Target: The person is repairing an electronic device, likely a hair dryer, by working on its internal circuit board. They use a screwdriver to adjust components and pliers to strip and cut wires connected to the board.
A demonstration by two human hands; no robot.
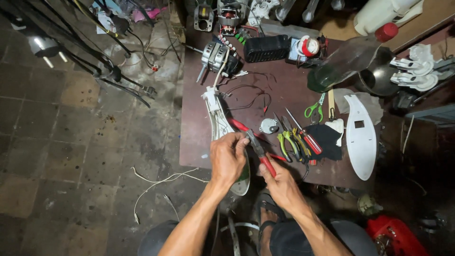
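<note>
1. Gripping the red-handled pliers [261, 154], our right hand [279, 182] is closed around the handles.
2. Our left hand [227, 156] is curled closed on the white curved housing [219, 123], just left of the plier tip.
3. Screwdrivers [303, 135] and green-handled cutters [286, 146] lie just right of the grip on the brown table [199, 128].

Red-handled pliers [259, 150] point their dark jaws up-left over a long, curved white plastic housing [219, 124] lying at the table's left edge.
</note>
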